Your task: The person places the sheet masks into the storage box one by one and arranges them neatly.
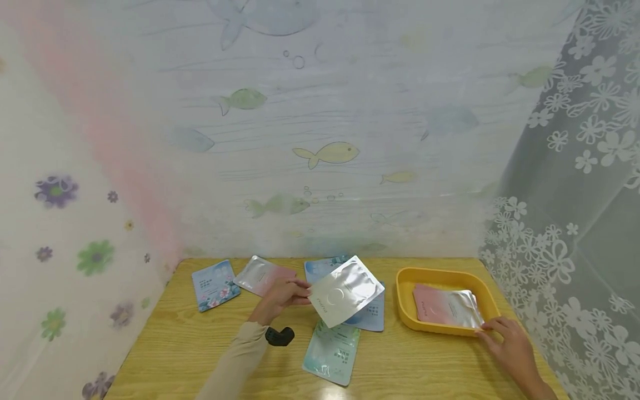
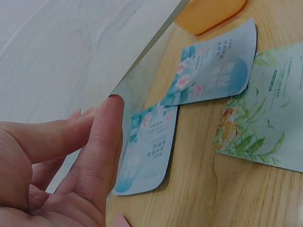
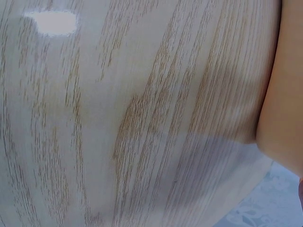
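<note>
At the far left of the bench [image 1: 170, 355], a blue floral packet [image 1: 215, 285] lies flat, with a pink-silver packet [image 1: 262, 276] just beside it. Next comes the left hand [image 1: 285, 297], in a beige sleeve [image 1: 240, 355], pinching the edge of a silvery-white packet [image 1: 345, 291] between thumb and fingers; the packet is raised and tilted above the bench. Beyond and below it lie two more blue packets, the farther one [image 1: 320, 269] and the nearer one [image 1: 370, 315], both partly covered from the head view. A green packet [image 1: 332, 355] lies closer to the person. Farther right, a yellow tray [image 1: 405, 300] contains pink-and-silver packaging [image 1: 445, 307]; whether it is several layers I cannot tell. The right hand [image 1: 510, 344] grips the tray's near right corner, fingers at the rim.
</note>
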`<state>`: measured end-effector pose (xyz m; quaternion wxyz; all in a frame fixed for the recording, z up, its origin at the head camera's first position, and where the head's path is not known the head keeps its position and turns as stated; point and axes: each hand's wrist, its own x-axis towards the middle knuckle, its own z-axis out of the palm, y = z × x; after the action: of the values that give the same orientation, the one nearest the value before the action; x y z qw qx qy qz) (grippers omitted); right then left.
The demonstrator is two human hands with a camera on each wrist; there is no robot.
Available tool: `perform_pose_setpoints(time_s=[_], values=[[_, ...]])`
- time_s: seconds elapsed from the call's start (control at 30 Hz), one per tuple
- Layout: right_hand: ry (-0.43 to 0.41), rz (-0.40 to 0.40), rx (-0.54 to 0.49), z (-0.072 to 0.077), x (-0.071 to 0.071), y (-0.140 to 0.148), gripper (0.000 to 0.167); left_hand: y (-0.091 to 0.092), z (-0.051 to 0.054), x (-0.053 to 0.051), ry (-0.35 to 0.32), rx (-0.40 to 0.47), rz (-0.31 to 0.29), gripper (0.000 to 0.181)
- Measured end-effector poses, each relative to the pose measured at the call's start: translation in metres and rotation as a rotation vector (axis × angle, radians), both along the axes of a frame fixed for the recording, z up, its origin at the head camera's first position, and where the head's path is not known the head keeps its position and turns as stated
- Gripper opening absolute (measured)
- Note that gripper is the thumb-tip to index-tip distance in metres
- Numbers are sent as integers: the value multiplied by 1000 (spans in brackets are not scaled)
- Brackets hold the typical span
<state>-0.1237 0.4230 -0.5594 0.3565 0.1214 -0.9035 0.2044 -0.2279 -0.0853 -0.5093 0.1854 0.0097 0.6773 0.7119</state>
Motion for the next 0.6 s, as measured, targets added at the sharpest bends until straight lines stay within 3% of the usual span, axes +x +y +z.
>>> perform_pose_setpoints(time_s=[0.23, 0.4, 0.6], values=[[-17, -21, -5, 0, 0, 0, 30, 10, 5, -2, 18, 24, -68, 29], [-8, -12, -15, -2, -1, 1, 29, 17, 5, -6, 35, 22, -78, 26], [17, -3, -29, -4, -2, 2, 29, 29, 8, -8, 6, 41, -79, 25]])
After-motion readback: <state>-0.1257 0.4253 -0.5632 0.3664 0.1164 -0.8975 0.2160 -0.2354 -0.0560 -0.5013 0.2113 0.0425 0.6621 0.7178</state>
